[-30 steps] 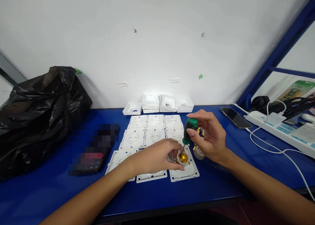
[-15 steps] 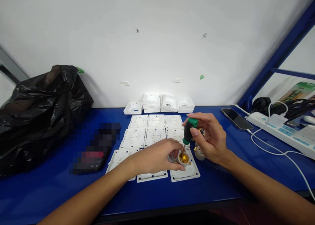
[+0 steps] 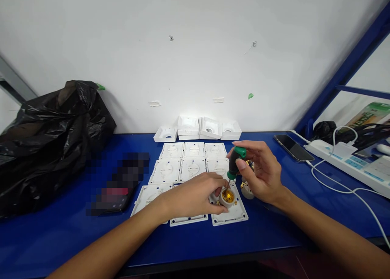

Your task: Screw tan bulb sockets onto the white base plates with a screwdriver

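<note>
- The right hand (image 3: 264, 175) grips a green-and-black screwdriver (image 3: 236, 162), thumb and fingers closed around the handle, which tilts slightly.
- The screwdriver's shaft points down into a round lamp socket (image 3: 227, 201) with a gold-coloured lining — its tip is too small to make out.
- The left hand (image 3: 201, 194) holds the socket from the left, thumb on the near side, fingers on the far side.
- The socket sits on the near right white plate (image 3: 230, 218), small brass-coloured bits beside it.
- More white plates (image 3: 193, 170) lie in rows to the left and far side, partly under the left arm.
- Another socket (image 3: 248, 192) stands just right of that plate — partly hidden by the right hand.
- White square covers (image 3: 166, 133) lie at the far edge of the blue table (image 3: 213, 248).
</note>
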`<state>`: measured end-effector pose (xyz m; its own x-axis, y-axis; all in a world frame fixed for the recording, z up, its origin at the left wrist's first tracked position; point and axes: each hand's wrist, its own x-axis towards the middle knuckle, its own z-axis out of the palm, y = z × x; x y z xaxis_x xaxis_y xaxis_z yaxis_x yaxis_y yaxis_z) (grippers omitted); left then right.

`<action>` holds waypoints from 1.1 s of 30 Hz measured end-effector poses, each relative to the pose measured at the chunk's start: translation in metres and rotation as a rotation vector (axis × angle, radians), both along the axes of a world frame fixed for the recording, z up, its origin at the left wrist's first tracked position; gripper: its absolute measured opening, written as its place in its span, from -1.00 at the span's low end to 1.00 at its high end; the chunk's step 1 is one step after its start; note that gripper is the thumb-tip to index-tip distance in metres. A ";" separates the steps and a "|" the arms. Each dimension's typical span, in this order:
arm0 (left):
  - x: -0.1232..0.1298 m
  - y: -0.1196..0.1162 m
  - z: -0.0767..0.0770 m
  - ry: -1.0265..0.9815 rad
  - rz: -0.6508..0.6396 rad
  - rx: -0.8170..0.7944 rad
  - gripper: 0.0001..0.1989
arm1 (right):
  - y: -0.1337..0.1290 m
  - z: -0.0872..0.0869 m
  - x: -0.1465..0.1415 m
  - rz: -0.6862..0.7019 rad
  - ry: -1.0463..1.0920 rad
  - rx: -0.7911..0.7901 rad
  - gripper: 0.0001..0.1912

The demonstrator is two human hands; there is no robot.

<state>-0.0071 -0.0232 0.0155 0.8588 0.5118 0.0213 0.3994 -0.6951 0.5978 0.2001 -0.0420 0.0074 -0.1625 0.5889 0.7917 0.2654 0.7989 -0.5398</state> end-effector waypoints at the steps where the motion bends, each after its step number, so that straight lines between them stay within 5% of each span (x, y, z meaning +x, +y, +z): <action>1: 0.000 0.000 0.000 0.002 0.000 0.000 -0.66 | 0.000 -0.001 0.000 0.000 -0.001 -0.001 -0.60; 33: 0.000 0.001 0.000 -0.004 -0.008 -0.019 -0.71 | 0.001 0.004 0.000 0.078 -0.074 -0.023 -0.60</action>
<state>-0.0071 -0.0222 0.0156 0.8627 0.5054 0.0155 0.3914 -0.6867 0.6126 0.2005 -0.0411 0.0115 -0.2659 0.5899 0.7625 0.2425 0.8064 -0.5393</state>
